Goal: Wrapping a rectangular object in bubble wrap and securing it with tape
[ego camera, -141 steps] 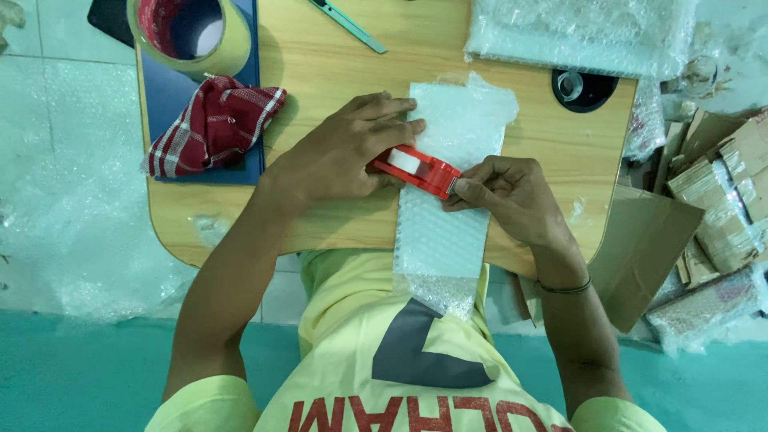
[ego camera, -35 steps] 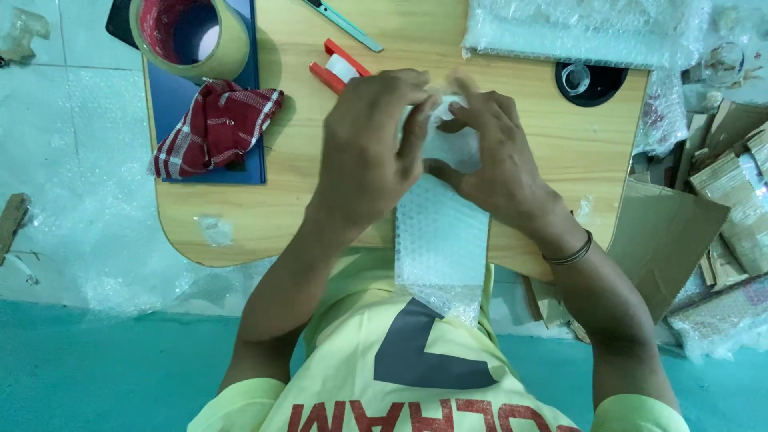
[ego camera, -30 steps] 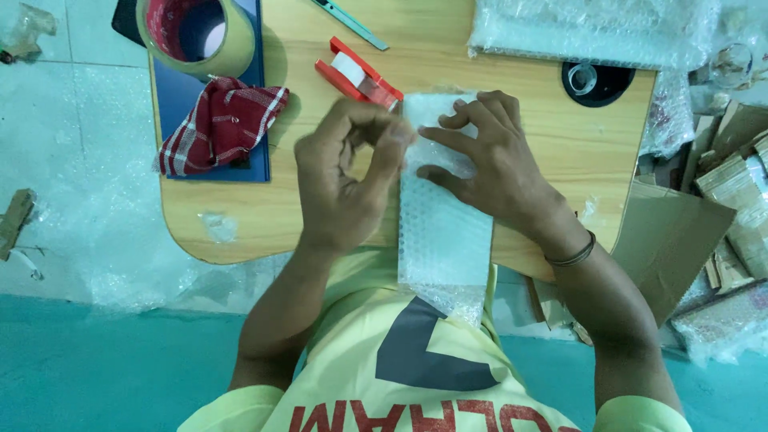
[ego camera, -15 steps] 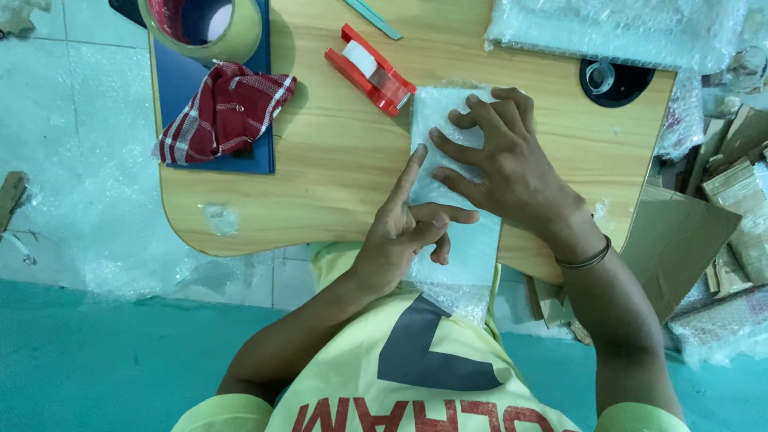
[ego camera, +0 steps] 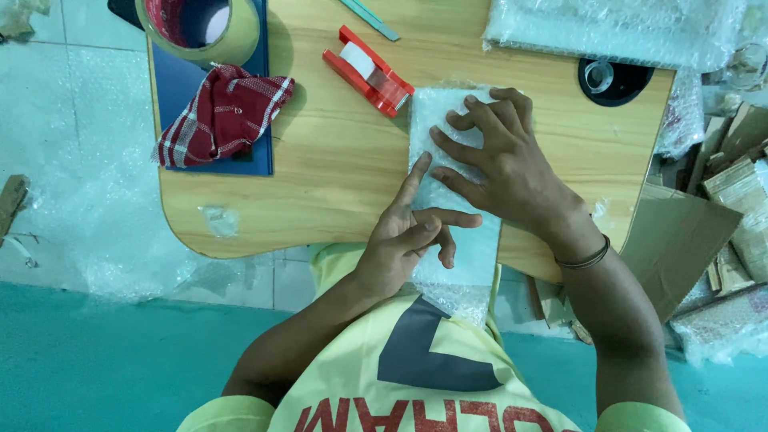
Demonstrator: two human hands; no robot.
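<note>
A white bubble-wrapped parcel (ego camera: 436, 112) lies on the wooden lap table (ego camera: 336, 176), its loose wrap hanging over the near edge. My right hand (ego camera: 500, 164) lies flat on the parcel, fingers spread. My left hand (ego camera: 408, 236) rests on the wrap's left edge, index finger stretched along it, the other fingers curled over the sheet. A red tape dispenser (ego camera: 368, 70) lies on the table just beyond the parcel's left corner, touched by neither hand.
A red checked cloth (ego camera: 220, 116) lies on a blue board (ego camera: 260, 64) at the left, with a big tape roll (ego camera: 200, 28) behind it. A black round holder (ego camera: 612, 80) and bubble wrap (ego camera: 616, 28) sit at the back right. Cardboard (ego camera: 680, 232) is piled at the right.
The red tape dispenser left my hands and now lies on the table behind the parcel. My left hand slid down to the wrap's near left edge. My right hand stayed pressing the parcel.
</note>
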